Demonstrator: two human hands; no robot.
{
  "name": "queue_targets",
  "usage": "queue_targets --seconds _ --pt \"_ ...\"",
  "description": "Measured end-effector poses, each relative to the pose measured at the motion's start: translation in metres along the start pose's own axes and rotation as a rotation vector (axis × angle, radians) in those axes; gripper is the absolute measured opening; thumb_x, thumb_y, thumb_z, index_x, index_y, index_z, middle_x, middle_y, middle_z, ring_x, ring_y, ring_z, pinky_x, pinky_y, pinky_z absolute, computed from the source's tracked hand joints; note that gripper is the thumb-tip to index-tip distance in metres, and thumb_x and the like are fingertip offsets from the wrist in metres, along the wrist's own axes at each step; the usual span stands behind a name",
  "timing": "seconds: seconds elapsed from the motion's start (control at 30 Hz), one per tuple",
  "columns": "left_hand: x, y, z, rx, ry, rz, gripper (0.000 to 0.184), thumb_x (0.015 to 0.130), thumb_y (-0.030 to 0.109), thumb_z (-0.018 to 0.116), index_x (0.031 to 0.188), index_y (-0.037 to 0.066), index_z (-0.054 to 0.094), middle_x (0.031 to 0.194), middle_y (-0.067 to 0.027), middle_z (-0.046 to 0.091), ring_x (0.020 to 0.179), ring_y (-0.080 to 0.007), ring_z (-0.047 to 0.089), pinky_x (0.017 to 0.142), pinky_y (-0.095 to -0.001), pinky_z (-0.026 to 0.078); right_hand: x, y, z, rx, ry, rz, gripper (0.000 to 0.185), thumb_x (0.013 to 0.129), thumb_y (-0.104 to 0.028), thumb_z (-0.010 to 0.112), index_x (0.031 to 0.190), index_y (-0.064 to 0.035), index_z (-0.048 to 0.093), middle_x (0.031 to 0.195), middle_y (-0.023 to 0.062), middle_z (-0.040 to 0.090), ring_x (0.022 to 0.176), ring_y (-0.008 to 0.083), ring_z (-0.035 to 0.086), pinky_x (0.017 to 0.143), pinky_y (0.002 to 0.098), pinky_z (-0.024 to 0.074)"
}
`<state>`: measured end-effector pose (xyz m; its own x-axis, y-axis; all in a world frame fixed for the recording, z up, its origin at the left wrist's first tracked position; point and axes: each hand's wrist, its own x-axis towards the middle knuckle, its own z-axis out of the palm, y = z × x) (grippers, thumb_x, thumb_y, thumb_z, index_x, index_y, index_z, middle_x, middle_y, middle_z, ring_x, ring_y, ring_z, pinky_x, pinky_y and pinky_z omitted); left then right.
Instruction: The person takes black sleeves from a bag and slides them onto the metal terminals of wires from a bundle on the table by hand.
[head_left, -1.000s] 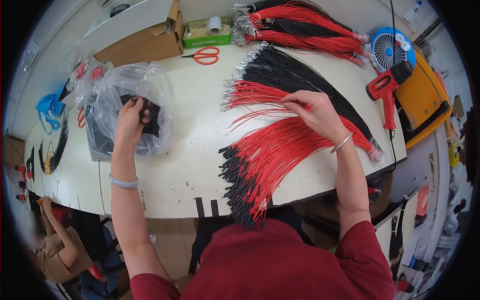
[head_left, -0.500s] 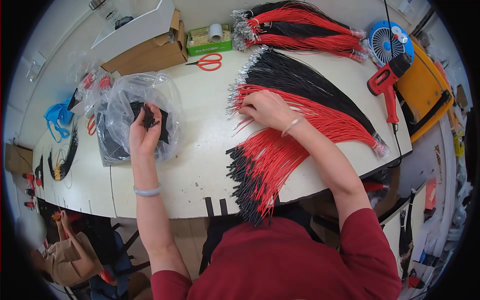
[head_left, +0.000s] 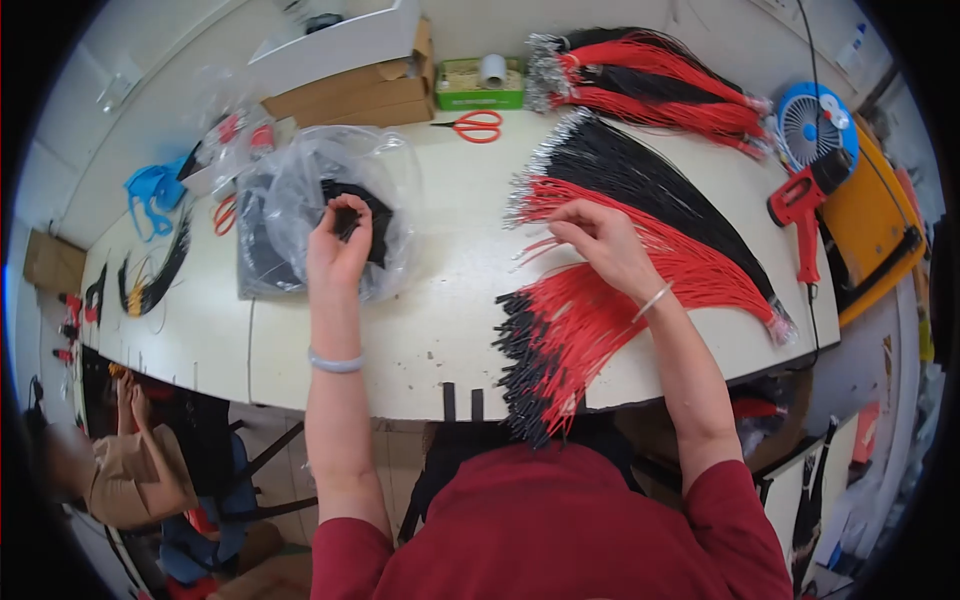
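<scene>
My left hand (head_left: 342,240) is at the mouth of a clear plastic bag (head_left: 398,160) with black pieces inside, its fingers curled together; anything in them is too small to make out. My right hand (head_left: 600,240) has thumb and fingertips together over the red wires (head_left: 690,262), close to their silvery ends; what it pinches cannot be made out. Fanned beside these lie black wires (head_left: 650,175). Below, more red wires end in black sleeves (head_left: 520,370) at the table's front edge.
Red scissors (head_left: 478,126) and a green box (head_left: 480,98) are at the back, near a cardboard box (head_left: 350,105). More wire bundles (head_left: 660,85), a blue fan (head_left: 812,125) and a red heat gun (head_left: 800,205) are at right. Another person (head_left: 135,470) sits at lower left.
The whole view has shifted, with things appearing farther right. My left fingers, spread around black pieces before, have curled together. My right hand has moved back slightly from the silvery wire ends.
</scene>
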<state>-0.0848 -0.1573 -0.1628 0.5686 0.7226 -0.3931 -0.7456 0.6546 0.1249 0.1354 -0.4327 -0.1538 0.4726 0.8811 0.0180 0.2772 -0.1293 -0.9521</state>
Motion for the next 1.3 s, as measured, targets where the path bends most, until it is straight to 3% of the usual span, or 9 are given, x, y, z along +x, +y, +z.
queue_targets --seconds 0.1,0.13,0.27,0.37,0.43,0.6,0.77,0.93,1.3 --pt "0.028 0.016 -0.039 -0.298 -0.324 -0.199 0.012 0.103 0.007 0.05 0.11 -0.001 0.055 0.089 -0.0078 0.056 0.072 -0.0135 0.048 0.063 -0.0211 0.044 -0.005 0.008 0.002 -0.087 0.029 0.001 0.01 0.095 -0.008 0.062 0.102 -0.0008 0.064 0.085 0.0043 0.066 0.071 0.0081 0.056 0.064 0.0193 0.0459" --pt "0.022 0.016 -0.037 -0.295 -0.327 -0.196 0.012 0.103 0.007 0.05 0.11 -0.001 0.055 0.089 -0.0078 0.056 0.072 -0.0135 0.048 0.063 -0.0211 0.044 -0.006 0.01 0.004 -0.084 0.028 -0.003 0.01 0.095 -0.008 0.062 0.102 -0.0008 0.064 0.085 0.0043 0.066 0.071 0.0081 0.056 0.064 0.0193 0.0459" --pt "-0.042 -0.023 -0.021 0.057 -0.468 -0.076 0.013 0.103 0.01 0.053 0.112 0.001 0.055 0.088 -0.0048 0.055 0.067 -0.0071 0.041 0.051 -0.0183 0.032 -0.01 0.014 0.009 0.021 0.131 -0.092 0.008 0.092 -0.01 0.065 0.091 -0.0017 0.066 0.077 0.0021 0.064 0.063 0.008 0.051 0.056 0.0217 0.0415" --pt "-0.061 -0.074 -0.019 0.338 -0.405 -0.141 0.018 0.103 0.013 0.055 0.116 0.001 0.055 0.088 -0.0043 0.056 0.067 -0.0046 0.042 0.05 -0.0157 0.032 -0.011 0.013 0.009 0.106 0.128 -0.09 0.009 0.092 -0.01 0.066 0.09 -0.0018 0.065 0.077 0.0023 0.064 0.063 0.008 0.051 0.057 0.0216 0.0419" --pt "-0.057 -0.103 -0.022 0.566 -0.276 -0.378 0.019 0.103 0.009 0.053 0.119 0.0 0.055 0.091 -0.0043 0.055 0.07 -0.0047 0.044 0.052 -0.0149 0.035 -0.013 0.012 0.009 0.186 0.108 -0.09 0.01 0.092 -0.011 0.067 0.088 -0.002 0.065 0.077 0.0024 0.063 0.064 0.008 0.052 0.057 0.0216 0.0423" --pt "-0.052 -0.138 -0.026 0.795 -0.238 -0.471 0.026 0.101 0.013 0.058 0.123 -0.002 0.056 0.091 -0.0053 0.059 0.071 -0.0054 0.051 0.055 -0.0151 0.041 -0.013 0.008 0.011 0.283 0.109 -0.092 0.01 0.091 -0.01 0.068 0.089 0.0004 0.069 0.077 0.002 0.064 0.063 0.0083 0.051 0.057 0.022 0.0427" --pt "-0.058 -0.139 -0.024 0.816 -0.233 -0.416 0.023 0.1 0.013 0.06 0.117 -0.002 0.06 0.089 -0.0052 0.059 0.072 -0.0058 0.053 0.056 -0.0148 0.043 -0.013 0.004 0.019 0.098 0.149 -0.112 0.011 0.089 -0.007 0.069 0.094 0.0027 0.072 0.09 0.0048 0.07 0.071 0.008 0.056 0.062 0.0197 0.0433" --pt "-0.063 -0.139 -0.024 0.887 -0.285 -0.379 0.021 0.1 0.014 0.062 0.112 -0.003 0.063 0.086 -0.0044 0.059 0.07 -0.0056 0.052 0.055 -0.0147 0.042 -0.012 0.005 0.022 -0.079 0.163 -0.239 0.011 0.088 -0.007 0.07 0.094 0.0005 0.075 0.086 0.003 0.068 0.068 0.0083 0.052 0.058 0.0218 0.0398" --pt "-0.061 -0.14 -0.029 0.953 -0.301 -0.339 0.022 0.101 0.018 0.06 0.11 -0.002 0.063 0.088 -0.0033 0.058 0.067 -0.0039 0.05 0.051 -0.0143 0.036 -0.012 0.008 0.023 -0.229 0.117 -0.258 0.009 0.089 -0.008 0.069 0.092 -0.0005 0.073 0.081 0.0023 0.062 0.063 0.0106 0.046 0.055 0.0237 0.0367"
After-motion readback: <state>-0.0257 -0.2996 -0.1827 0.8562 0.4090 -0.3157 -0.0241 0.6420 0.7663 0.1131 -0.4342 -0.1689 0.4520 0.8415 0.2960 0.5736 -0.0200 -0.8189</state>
